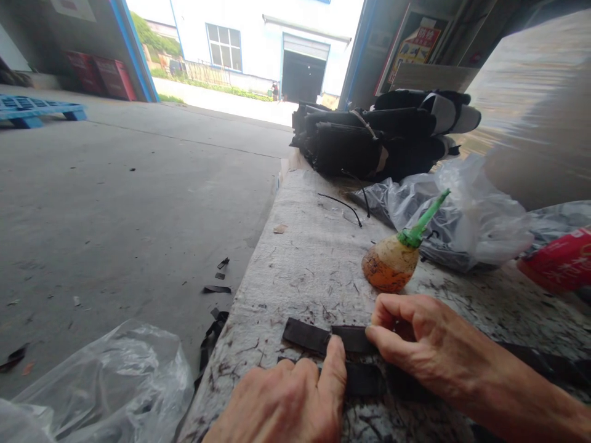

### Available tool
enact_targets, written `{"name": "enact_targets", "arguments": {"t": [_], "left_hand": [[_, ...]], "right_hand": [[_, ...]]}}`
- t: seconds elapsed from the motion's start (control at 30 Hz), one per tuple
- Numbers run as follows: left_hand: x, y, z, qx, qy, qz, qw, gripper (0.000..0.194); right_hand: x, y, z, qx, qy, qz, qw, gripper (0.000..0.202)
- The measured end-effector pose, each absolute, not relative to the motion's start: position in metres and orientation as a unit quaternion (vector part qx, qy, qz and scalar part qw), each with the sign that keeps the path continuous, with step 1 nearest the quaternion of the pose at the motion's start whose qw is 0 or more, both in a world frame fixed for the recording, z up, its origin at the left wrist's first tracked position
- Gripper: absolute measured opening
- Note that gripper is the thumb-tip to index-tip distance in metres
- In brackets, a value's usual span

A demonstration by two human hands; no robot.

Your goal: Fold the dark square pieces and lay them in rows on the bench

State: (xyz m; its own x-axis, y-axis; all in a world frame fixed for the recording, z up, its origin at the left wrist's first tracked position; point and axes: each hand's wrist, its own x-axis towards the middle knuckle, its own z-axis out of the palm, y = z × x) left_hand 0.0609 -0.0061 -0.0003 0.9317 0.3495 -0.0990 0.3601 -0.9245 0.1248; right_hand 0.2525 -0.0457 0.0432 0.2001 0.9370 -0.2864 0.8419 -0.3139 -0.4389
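Note:
Two short black fabric strips lie end to end on the worktable, a left strip (305, 334) and a right strip (353, 339). One outstretched finger of my left hand (286, 400) presses down where their ends meet; its other fingers rest lower, partly out of sight. My right hand (425, 344) is closed, thumb and forefinger pinching the right strip's far end. Below lies another black strip (364, 379), partly covered by my hands. Just beyond my right hand stands a round squeeze bottle (390, 264) with a green nozzle and orange-brown contents.
The pale worktable (295, 258) is littered with dark scraps. Bundled black material (360, 141) is stacked at its far end, near clear plastic wrapping (471, 215) and a red package (558, 261). Left of the table, a plastic bag (120, 381) is at floor level; a blue pallet (37, 109) lies farther off.

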Motion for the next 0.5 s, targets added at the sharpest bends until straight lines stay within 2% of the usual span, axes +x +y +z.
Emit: {"name": "enact_targets", "arguments": {"t": [0.2,0.5], "left_hand": [[0.061,-0.005,0.0,0.982,0.174,-0.037,0.064,0.06],[0.064,-0.005,0.003,0.974,0.192,-0.053,0.109,0.058]], "right_hand": [[0.253,-0.047,0.04,-0.763,-0.614,0.199,0.05,0.019],[0.256,-0.047,0.032,-0.755,-0.63,0.177,0.039,0.017]]}}
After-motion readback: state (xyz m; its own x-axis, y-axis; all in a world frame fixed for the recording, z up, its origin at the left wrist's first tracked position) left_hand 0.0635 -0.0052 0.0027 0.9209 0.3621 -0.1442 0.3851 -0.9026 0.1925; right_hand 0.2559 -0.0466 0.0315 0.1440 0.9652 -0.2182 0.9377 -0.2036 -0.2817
